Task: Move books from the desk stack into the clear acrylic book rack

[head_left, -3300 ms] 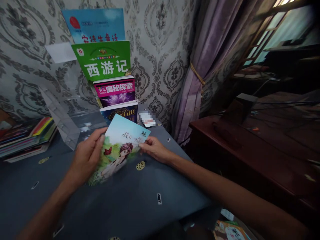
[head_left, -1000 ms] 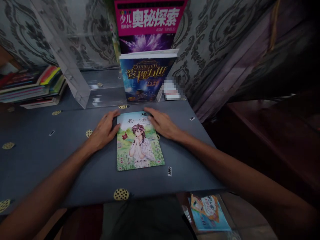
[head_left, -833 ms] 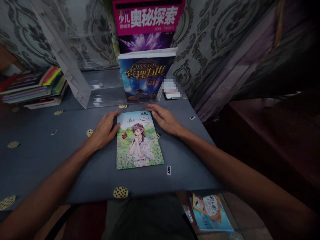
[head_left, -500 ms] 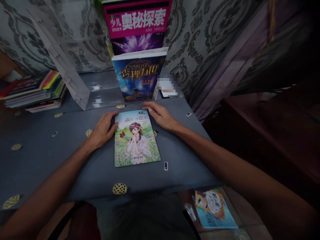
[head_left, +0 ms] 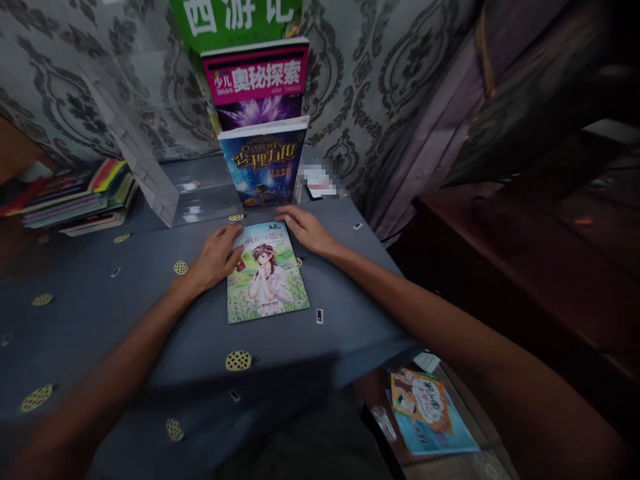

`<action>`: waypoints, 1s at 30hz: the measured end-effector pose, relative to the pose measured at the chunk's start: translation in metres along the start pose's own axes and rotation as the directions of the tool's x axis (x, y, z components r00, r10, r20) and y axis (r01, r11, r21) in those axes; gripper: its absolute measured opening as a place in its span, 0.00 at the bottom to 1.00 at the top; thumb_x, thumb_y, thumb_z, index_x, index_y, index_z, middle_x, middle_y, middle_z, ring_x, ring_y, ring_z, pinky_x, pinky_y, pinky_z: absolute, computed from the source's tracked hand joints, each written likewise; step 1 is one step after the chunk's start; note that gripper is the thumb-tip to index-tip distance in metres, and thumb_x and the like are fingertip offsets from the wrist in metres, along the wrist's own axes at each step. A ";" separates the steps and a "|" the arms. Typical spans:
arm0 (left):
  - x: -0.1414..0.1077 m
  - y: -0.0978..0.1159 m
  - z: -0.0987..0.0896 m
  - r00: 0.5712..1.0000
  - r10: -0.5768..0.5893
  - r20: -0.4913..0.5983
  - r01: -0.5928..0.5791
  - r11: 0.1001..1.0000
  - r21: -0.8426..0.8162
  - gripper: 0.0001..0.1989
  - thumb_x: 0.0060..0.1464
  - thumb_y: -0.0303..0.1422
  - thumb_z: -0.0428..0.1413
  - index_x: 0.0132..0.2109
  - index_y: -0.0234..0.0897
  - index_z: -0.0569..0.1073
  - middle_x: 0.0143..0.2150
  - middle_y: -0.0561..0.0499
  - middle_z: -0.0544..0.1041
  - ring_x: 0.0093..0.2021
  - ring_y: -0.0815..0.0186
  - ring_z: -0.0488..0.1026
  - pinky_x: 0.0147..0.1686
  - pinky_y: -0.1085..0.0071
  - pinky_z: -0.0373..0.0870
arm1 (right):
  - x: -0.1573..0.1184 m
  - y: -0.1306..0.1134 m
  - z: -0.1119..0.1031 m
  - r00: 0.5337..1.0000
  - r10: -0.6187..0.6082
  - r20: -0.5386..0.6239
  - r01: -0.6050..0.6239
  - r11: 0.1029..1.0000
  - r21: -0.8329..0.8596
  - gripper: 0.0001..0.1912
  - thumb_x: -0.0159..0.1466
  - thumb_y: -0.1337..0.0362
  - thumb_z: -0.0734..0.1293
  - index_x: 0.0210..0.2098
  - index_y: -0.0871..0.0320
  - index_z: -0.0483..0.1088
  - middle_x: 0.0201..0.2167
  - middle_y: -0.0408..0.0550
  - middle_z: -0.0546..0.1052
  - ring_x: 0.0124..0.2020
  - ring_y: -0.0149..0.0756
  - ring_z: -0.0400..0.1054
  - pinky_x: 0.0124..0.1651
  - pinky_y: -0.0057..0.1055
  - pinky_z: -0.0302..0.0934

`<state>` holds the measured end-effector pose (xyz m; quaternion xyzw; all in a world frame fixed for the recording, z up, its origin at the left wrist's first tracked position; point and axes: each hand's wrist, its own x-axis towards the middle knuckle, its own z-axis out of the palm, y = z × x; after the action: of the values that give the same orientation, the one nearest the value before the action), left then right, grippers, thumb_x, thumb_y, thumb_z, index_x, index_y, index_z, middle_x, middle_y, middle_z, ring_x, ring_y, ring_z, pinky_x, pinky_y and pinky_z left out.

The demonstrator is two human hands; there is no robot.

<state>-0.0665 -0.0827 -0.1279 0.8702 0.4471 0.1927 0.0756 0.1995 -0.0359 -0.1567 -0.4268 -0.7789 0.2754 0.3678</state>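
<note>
A thin book (head_left: 267, 280) with a drawn figure with clasped hands on its cover lies flat on the table in the head view. My left hand (head_left: 217, 255) rests at its upper left edge, fingers stretched out and touching it. On the opposite side, my right hand (head_left: 307, 230) lies by the upper right corner with its fingers extended. Neither hand is closed around the book. Just behind stands a clear acrylic rack (head_left: 163, 193) holding a blue book (head_left: 264, 163), a pink and purple book (head_left: 260, 80) and a green book (head_left: 237, 23) in tiers.
A stack of books (head_left: 85, 200) sits at the table's left. Beside the rack lies a partly blurred phone-like object (head_left: 320, 183). The grey tablecloth (head_left: 165, 320) has pineapple prints. Lower right, books (head_left: 430, 413) lie below table level, near dark red furniture (head_left: 490, 253).
The view has tilted upward and shifted right, showing the green book's cover at the top. Both hands stay beside the thin book, which lies in the same place.
</note>
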 end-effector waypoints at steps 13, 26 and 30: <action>0.013 0.079 0.024 0.939 0.312 0.144 -0.285 0.941 -0.183 0.20 0.67 0.35 0.45 0.62 0.35 0.67 0.61 0.39 0.72 0.64 0.53 0.66 0.64 0.52 0.63 | 0.002 0.000 0.000 0.999 -0.029 -0.034 0.030 0.999 0.043 0.30 0.74 0.47 0.50 0.59 0.62 0.67 0.49 0.56 0.81 0.54 0.42 0.73 0.61 0.39 0.61; -0.052 0.122 0.019 0.860 0.455 0.232 -0.414 0.887 -0.205 0.21 0.70 0.31 0.42 0.67 0.42 0.60 0.66 0.44 0.71 0.68 0.62 0.65 0.70 0.52 0.58 | 0.002 -0.003 0.002 0.999 -0.033 -0.039 0.033 0.999 -0.005 0.24 0.75 0.54 0.53 0.55 0.64 0.71 0.49 0.57 0.81 0.53 0.43 0.74 0.58 0.38 0.62; -0.052 0.121 0.015 0.880 0.456 0.133 -0.425 0.881 -0.209 0.17 0.70 0.32 0.44 0.62 0.37 0.64 0.54 0.42 0.77 0.57 0.60 0.73 0.61 0.55 0.69 | 0.001 -0.005 0.001 0.998 -0.012 -0.062 0.009 0.999 -0.049 0.21 0.75 0.57 0.54 0.54 0.61 0.73 0.46 0.53 0.82 0.51 0.40 0.75 0.57 0.36 0.63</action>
<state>0.0034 -0.1954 -0.1191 0.9528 0.2099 0.1646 0.1446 0.1956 -0.0378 -0.1534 -0.4399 -0.7757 0.2413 0.3828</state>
